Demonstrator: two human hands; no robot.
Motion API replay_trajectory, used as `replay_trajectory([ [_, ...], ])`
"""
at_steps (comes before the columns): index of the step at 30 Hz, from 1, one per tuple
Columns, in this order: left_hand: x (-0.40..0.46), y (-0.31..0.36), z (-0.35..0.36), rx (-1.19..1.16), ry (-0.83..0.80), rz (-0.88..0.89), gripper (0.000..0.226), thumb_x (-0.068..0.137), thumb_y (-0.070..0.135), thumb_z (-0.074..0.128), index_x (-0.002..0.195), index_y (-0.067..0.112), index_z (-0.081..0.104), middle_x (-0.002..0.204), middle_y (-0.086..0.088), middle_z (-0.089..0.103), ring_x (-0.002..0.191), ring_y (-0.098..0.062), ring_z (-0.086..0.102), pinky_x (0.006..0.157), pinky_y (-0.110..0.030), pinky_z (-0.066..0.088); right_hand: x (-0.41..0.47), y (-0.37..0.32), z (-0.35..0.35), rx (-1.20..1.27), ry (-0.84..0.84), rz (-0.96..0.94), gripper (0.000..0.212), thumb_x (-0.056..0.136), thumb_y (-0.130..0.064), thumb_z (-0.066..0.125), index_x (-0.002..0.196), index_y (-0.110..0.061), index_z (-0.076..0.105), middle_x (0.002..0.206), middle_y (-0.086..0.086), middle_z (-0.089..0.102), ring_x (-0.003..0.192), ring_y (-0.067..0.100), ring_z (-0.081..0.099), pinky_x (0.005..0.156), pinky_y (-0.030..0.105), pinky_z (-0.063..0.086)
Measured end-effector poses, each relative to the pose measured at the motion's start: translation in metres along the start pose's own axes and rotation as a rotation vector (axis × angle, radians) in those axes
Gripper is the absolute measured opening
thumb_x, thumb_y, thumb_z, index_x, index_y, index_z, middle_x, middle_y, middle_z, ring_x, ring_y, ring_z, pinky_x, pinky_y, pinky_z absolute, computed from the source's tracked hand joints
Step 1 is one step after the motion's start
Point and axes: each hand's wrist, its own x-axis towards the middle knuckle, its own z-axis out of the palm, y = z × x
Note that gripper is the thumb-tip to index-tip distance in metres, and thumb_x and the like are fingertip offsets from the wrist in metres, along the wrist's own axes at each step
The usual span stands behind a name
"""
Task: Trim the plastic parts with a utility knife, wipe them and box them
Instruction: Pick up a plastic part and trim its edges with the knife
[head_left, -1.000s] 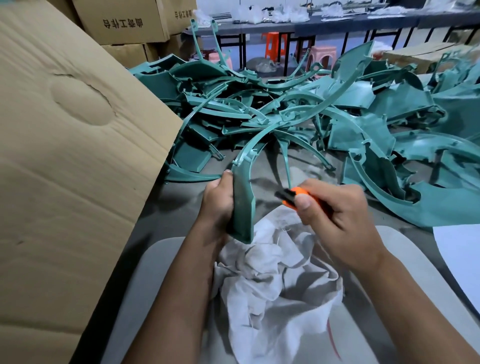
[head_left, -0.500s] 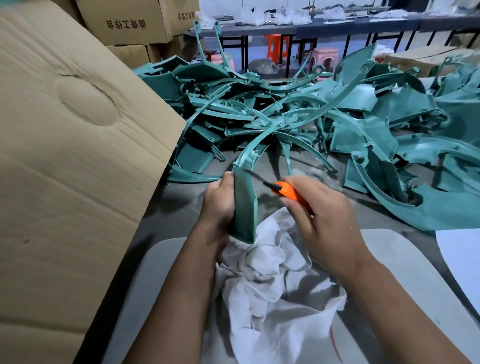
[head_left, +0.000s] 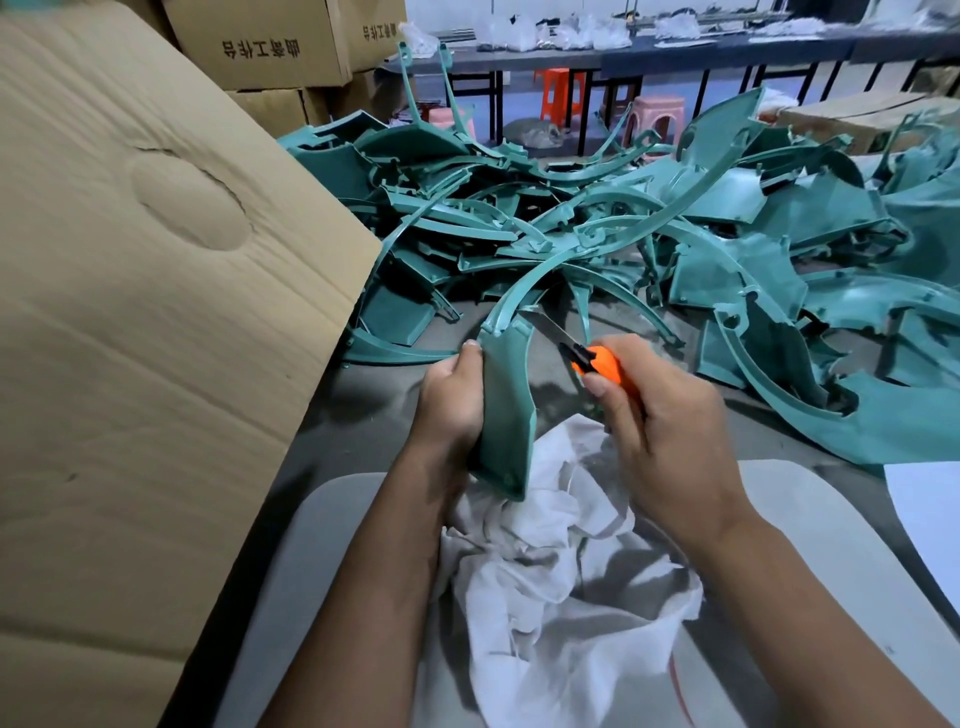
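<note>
The left hand (head_left: 451, 400) grips the broad lower end of a curved teal plastic part (head_left: 506, 405), upright above a white rag (head_left: 561, 561); the right hand (head_left: 660, 431) grips an orange utility knife (head_left: 592, 364), blade at the part's upper edge.

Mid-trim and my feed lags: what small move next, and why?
Probably draw the utility knife along the edge of the green part: the right hand has its blade at the upper edge, the left hand steadies the part.

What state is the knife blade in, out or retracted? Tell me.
Out. A bare blade sticks out of the orange knife in the right hand, its tip at the green part that the left hand grips.
</note>
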Motion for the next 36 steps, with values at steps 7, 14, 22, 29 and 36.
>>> replay_trajectory([
  [7,0.005,0.001,-0.003,-0.184,-0.043,-0.043,0.043,0.107,0.034,0.039,0.07,0.013,0.047,0.041,0.006,0.047,0.03,-0.008,0.041,0.033,-0.015,0.032,-0.002,0.0,-0.006,0.041,-0.206,-0.05,0.022,0.107,-0.044,0.048,0.109,-0.027,0.063,0.078,-0.011,0.06,0.073,0.014,0.059,0.064,0.042,0.048],
  [14,0.001,0.009,-0.01,-0.208,-0.096,-0.089,0.04,0.108,0.035,0.038,0.073,0.016,0.045,0.051,0.003,0.04,0.037,-0.012,0.04,0.034,-0.014,0.032,0.001,-0.002,-0.01,0.177,-0.357,-0.129,0.02,0.107,-0.037,0.052,0.104,-0.021,0.064,0.079,-0.006,0.059,0.075,0.015,0.057,0.067,0.032,0.044],
  [22,-0.003,0.008,-0.006,-0.333,-0.13,-0.073,0.037,0.11,0.023,0.034,0.076,0.014,0.044,0.047,0.005,0.04,0.031,-0.006,0.037,0.033,-0.012,0.03,-0.006,-0.016,-0.001,0.263,-0.228,-0.068,0.02,0.109,-0.037,0.048,0.101,-0.022,0.059,0.07,-0.004,0.056,0.06,0.019,0.054,0.052,0.037,0.042],
  [29,0.007,0.003,-0.007,-0.214,0.071,0.047,0.039,0.106,0.033,0.045,0.07,0.017,0.051,0.044,0.007,0.049,0.038,-0.01,0.048,0.043,-0.018,0.04,-0.005,-0.014,-0.005,0.092,-0.165,-0.137,0.025,0.108,-0.04,0.051,0.092,-0.023,0.058,0.064,-0.013,0.047,0.058,0.012,0.051,0.053,0.031,0.039],
  [36,0.022,0.009,-0.038,0.316,0.48,0.32,0.046,0.104,0.028,0.043,0.063,0.008,0.045,0.061,-0.01,0.047,0.062,-0.027,0.038,0.06,-0.038,0.032,-0.003,-0.003,-0.017,0.031,-0.222,-0.174,0.03,0.102,-0.044,0.059,0.08,-0.024,0.065,0.06,-0.009,0.052,0.056,0.012,0.053,0.053,0.038,0.043],
])
